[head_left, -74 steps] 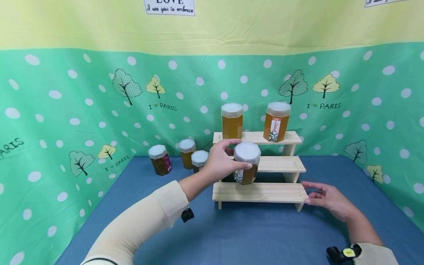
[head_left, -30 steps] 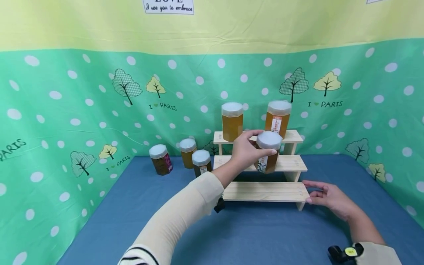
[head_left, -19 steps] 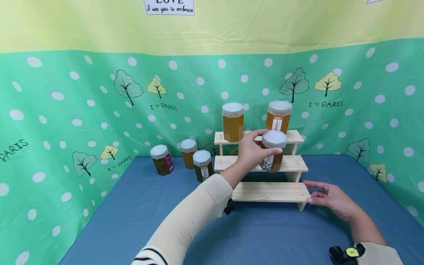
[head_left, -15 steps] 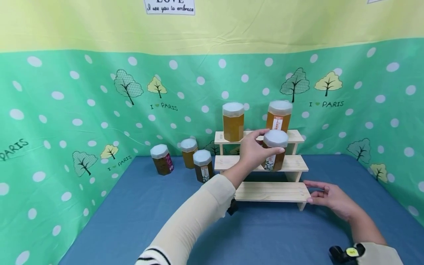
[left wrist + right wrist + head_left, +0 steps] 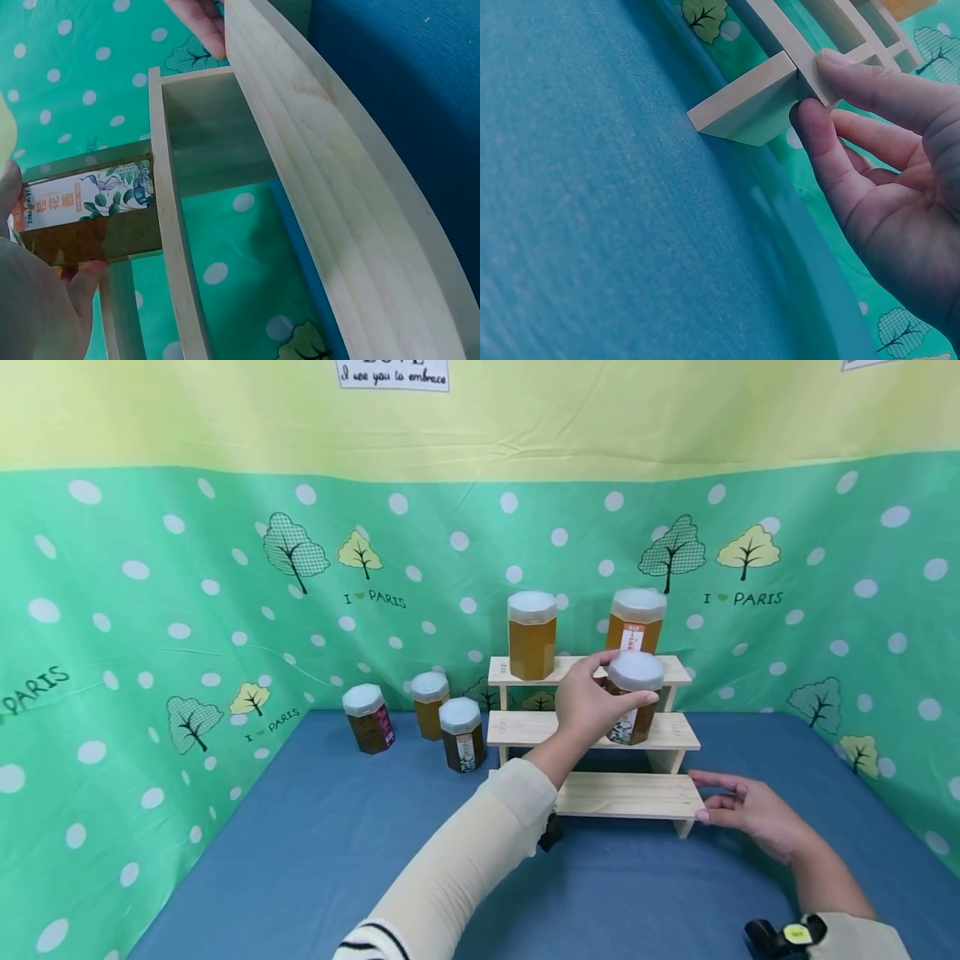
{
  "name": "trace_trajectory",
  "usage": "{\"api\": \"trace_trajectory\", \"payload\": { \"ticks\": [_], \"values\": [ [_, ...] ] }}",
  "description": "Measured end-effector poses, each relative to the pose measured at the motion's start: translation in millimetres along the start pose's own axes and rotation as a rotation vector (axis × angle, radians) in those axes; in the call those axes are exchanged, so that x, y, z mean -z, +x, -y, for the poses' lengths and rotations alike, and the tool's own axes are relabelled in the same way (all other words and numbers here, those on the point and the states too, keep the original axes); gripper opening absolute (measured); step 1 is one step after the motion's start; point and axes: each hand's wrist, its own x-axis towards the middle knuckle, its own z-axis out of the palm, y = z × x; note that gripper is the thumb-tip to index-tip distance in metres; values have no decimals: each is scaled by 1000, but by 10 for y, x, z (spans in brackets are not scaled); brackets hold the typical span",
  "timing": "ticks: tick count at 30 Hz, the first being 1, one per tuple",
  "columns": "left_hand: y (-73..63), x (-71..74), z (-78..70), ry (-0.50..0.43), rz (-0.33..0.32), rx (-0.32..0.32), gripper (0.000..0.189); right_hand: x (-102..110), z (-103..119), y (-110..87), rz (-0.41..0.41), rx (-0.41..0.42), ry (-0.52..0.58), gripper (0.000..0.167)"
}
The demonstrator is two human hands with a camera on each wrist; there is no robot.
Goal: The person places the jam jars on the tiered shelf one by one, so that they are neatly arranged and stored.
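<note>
Currently gripped jar: faceted, white-lidded, dark amber, with a leaf-print label [image 5: 90,201]; located over the right part of the middle step [image 5: 525,728] of the wooden riser.
Left hand [image 5: 587,700]: grasping that jar from the left, thumb across the near face, other fingers round toward the far side.
Jar's long axis: close to upright, lid up, base down toward the middle step.
Base and board: apparently meeting in the left wrist view; whether full weight rests there, cannot tell.
Key relation, by judgement: base against middle step, directly below the left fingers, with room to the board's right end also worth watching.
Nearer hand: left, in contact with the jar; right hand [image 5: 756,818] lower, nearer and farther right, well apart from it.
Right fingers: pinching the right end of the bottom step [image 5: 630,793], probably to steady the riser.
Far side, top step [image 5: 675,671]: plain amber jar [image 5: 532,647] at left, red-and-white-labelled jar [image 5: 634,632] at right, partly hidden behind the held one.
Left on the blue cloth [image 5: 337,860]: three more lidded jars, grouped near one another, left of the riser.
</note>
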Motion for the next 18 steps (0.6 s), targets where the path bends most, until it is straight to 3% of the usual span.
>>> {"api": "trace_trajectory", "payload": {
  "ticks": [5,12,18],
  "values": [
    [-4,27,53,-21,32,-27,69,-6,-5,2,3,4,8,78],
    [-53,159,180,-193,125,-18,53,-6,-26,18,-6,-9,10,78],
    [-117,282,226,-172,162,-81,44,-4,-22,15,-7,-11,16,79]
  ]
}}
